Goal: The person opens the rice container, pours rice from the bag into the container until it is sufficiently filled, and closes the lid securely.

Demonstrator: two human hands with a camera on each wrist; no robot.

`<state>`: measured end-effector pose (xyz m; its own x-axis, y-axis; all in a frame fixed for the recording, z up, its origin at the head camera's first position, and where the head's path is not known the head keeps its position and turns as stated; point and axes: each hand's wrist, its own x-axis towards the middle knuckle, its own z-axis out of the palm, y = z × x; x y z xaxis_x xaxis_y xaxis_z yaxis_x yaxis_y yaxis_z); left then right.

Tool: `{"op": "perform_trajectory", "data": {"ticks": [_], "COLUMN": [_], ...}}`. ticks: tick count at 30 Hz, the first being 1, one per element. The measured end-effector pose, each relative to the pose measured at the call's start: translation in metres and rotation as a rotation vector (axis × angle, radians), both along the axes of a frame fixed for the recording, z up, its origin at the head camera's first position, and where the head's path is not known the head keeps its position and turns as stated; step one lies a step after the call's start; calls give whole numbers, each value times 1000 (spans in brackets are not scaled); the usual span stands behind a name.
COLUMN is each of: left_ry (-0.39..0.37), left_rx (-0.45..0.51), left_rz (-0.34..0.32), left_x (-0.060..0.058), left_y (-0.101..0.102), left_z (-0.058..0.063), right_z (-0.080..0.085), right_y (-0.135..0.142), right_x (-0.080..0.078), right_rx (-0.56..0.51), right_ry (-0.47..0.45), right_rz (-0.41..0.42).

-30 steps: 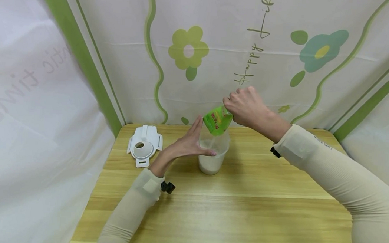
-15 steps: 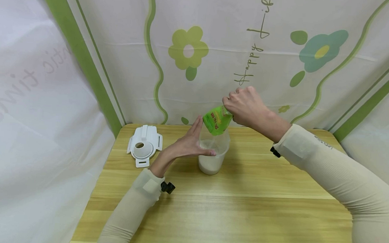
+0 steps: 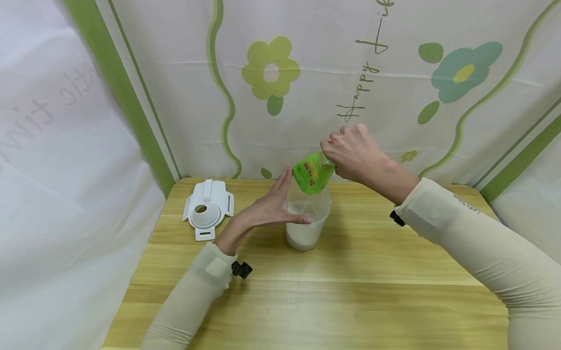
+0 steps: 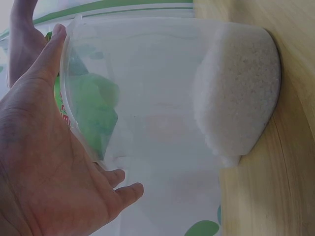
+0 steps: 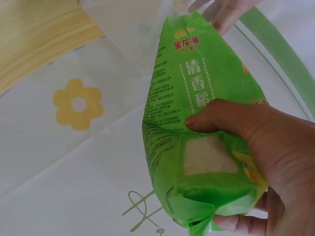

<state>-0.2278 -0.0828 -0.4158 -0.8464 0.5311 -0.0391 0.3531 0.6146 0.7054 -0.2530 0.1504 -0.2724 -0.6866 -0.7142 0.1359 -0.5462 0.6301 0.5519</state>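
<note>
Right hand (image 3: 356, 152): fingers clamped on bag (image 3: 312, 174). Left hand (image 3: 271, 207): fingers spread against tub (image 4: 157, 93). Slipping bag could knock tub, spilling rice (image 4: 241, 88) onto desk (image 3: 374, 304).

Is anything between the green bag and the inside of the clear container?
Nothing visible: the lower end of the green bag dips inside the container. The left hand is at the rim, not between them.

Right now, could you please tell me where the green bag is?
In the head view, the green bag is just right of centre, held by the right hand, with its lower end in the mouth of the translucent container.
</note>
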Motion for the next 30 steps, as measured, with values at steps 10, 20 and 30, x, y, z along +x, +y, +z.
{"op": "perform_trajectory", "data": {"ticks": [10,20,30], "left_ry": [-2,-13,-28], "left_rx": [-11,-6,7], "left_rz": [5,-3,10], "left_x": [-1,-1,0], "left_y": [-1,0,2], "left_z": [0,-1,-2], "right_z": [0,-5,-9], "right_y": [2,10,25], "right_x": [-3,-9,-19], "right_rx": [-15,-47,-135], "right_ry": [-57,-120,-200], "right_rz": [-32,-59,-89]}}
